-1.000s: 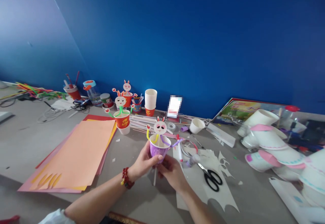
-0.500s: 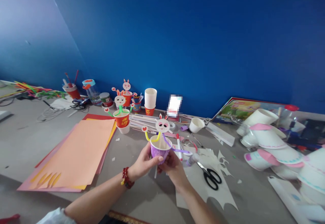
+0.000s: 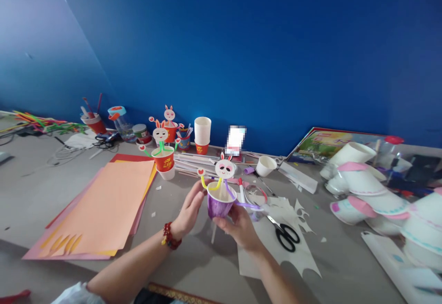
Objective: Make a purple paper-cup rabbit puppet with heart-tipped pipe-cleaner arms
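A purple paper cup (image 3: 220, 206) hangs above the table with a white rabbit face (image 3: 224, 169) rising from it. One bent yellow straw arm (image 3: 214, 185) ends in a white piece with a red heart; the purple straw arm (image 3: 246, 205) points right. A thin pale stick (image 3: 213, 232) sticks out below the cup. My right hand (image 3: 243, 226) grips the cup from its lower right, thumb at the base. At the cup's left, my left hand (image 3: 189, 208) is open with its fingers stretched; whether its fingertips touch the cup cannot be made out.
Stacked coloured paper (image 3: 103, 203) lies left. Behind stand red rabbit cups (image 3: 163, 160), a white cup stack (image 3: 202, 131) and a lone white cup (image 3: 266, 166). Black-handled scissors (image 3: 286, 236) rest on cut white paper (image 3: 269, 253). White cup figures (image 3: 373, 184) crowd the right.
My left hand has loosened from the cup and drawn a little left, thumb off its front. My right thumb has come round to the cup's base. The cup has shifted slightly right.
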A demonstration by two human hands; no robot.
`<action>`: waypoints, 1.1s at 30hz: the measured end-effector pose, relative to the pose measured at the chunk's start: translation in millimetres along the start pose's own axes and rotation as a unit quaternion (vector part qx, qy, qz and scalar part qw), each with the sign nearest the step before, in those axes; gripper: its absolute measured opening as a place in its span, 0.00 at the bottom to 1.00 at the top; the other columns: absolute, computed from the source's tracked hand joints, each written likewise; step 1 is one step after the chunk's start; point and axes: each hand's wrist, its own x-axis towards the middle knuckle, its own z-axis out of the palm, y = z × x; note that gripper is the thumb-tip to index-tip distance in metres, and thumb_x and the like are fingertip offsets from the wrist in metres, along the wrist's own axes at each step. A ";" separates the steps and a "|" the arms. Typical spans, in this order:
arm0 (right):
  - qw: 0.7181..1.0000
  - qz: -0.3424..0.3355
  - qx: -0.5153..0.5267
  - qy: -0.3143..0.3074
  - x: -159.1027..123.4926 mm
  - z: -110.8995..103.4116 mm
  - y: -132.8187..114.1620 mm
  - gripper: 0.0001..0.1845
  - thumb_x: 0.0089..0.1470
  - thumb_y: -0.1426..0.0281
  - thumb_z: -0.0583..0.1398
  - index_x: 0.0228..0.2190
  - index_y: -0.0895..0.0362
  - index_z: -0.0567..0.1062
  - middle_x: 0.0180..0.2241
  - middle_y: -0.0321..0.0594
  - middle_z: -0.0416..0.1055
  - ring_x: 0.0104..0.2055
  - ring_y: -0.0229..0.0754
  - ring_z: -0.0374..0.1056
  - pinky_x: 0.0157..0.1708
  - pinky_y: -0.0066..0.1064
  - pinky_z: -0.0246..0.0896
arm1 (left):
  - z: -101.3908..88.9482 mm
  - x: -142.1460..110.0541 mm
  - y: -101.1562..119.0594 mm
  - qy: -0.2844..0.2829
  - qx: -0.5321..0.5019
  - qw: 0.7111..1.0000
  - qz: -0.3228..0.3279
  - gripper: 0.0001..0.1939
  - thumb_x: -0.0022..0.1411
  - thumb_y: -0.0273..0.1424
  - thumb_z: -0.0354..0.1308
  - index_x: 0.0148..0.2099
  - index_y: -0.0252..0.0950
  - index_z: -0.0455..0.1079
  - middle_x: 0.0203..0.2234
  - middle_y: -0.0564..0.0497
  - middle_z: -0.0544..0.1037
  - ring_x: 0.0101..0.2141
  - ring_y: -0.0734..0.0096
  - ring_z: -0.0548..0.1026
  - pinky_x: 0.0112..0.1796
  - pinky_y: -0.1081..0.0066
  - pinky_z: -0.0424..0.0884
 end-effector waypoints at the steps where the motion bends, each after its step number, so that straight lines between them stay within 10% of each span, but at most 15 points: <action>1: 1.000 -0.001 -0.004 0.001 0.2 0.2 -1.7 0.25 0.47 0.60 0.70 0.46 0.56 0.75 0.45 0.49 0.78 0.45 0.54 0.74 0.47 0.45 0.69 | 0.9 2.1 3.2 0.039 0.005 0.999 0.006 0.18 0.65 0.44 0.57 0.50 0.38 0.71 0.43 0.47 0.76 0.44 0.63 0.72 0.49 0.66 0.68; 5: 1.000 0.002 -0.024 -0.004 0.9 1.3 -10.0 0.25 0.45 0.59 0.71 0.44 0.57 0.76 0.44 0.49 0.77 0.44 0.54 0.73 0.47 0.45 0.68 | 3.2 8.0 13.4 0.108 0.034 0.993 0.022 0.10 0.61 0.37 0.64 0.38 0.37 0.71 0.32 0.53 0.73 0.34 0.73 0.69 0.39 0.76 0.67; 16: 0.992 0.071 0.096 -0.029 -1.3 -3.7 -16.9 0.26 0.46 0.56 0.69 0.45 0.55 0.76 0.40 0.44 0.77 0.44 0.50 0.72 0.47 0.40 0.68 | -3.0 14.5 16.7 0.059 0.003 0.996 0.063 0.05 0.59 0.32 0.66 0.34 0.36 0.76 0.37 0.50 0.72 0.40 0.71 0.70 0.43 0.73 0.68; 33: 0.997 -0.008 0.059 0.042 -2.6 -11.9 -3.7 0.28 0.56 0.46 0.59 0.52 0.48 0.74 0.45 0.45 0.77 0.56 0.54 0.67 0.62 0.48 0.54 | 10.5 9.2 15.0 0.049 -0.052 0.996 -0.058 0.11 0.57 0.34 0.68 0.37 0.35 0.71 0.32 0.53 0.74 0.32 0.75 0.72 0.37 0.74 0.71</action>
